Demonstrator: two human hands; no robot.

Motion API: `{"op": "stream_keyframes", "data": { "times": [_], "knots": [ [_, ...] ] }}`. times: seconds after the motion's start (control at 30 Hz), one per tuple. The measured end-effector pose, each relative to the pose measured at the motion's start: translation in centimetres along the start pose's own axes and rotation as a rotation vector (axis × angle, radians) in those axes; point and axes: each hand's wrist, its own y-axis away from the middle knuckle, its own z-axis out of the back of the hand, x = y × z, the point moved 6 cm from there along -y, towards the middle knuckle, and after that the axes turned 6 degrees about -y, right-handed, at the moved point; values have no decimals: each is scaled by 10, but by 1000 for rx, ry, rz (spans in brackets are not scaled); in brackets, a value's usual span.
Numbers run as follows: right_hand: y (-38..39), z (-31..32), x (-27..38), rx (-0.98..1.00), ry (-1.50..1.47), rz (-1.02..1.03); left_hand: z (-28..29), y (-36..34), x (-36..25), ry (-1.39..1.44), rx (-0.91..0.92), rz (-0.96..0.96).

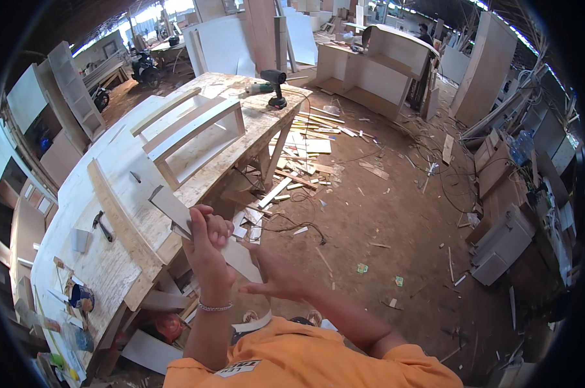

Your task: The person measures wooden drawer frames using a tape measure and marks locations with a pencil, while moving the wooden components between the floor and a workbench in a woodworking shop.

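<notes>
A narrow pale board (243,262) slants across in front of me, its far end over the workbench edge. My left hand (209,249) is closed round its middle, with the fingers curled over the top. Near the board's close end, my right hand (281,279) grips the edge, thumb towards me and fingers partly hidden behind it. Below the hands a thin strip curves close to my orange shirt; whether it joins the board I cannot tell. Just beyond the left hand, a wooden frame (198,139) lies on the workbench (121,145).
A cordless drill (276,87) and a green power tool (259,88) stand at the bench's far end. A hammer (102,227), a long plank (121,216) and a blue can (82,296) are at left. Wood offcuts (312,145) and cables litter the floor; a cabinet carcass (370,74) stands beyond.
</notes>
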Motion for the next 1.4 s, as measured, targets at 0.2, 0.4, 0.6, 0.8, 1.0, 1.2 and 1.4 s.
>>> {"op": "stream_keyframes", "data": {
  "times": [0.2,0.4,0.6,0.8,1.0,1.2,1.4],
  "knots": [
    [-1,7,-4,11,181,-121,6,-12,-17,35,-204,33],
    [-2,-3,-7,-51,301,69,-1,-6,-12,-402,0,-18],
    [0,-25,-24,49,279,22,-29,7,-23,-1033,250,-105],
    [-5,-26,2,140,49,-162,-1,-4,-23,-122,-64,138],
    [-9,-31,-30,-44,67,-190,25,-15,-38,28,-206,105],
    [-8,-1,-8,107,344,-259,92,-32,-3,-106,-81,246],
    [-2,32,-34,205,599,-276,27,54,-10,-1046,956,340]
  ]
}}
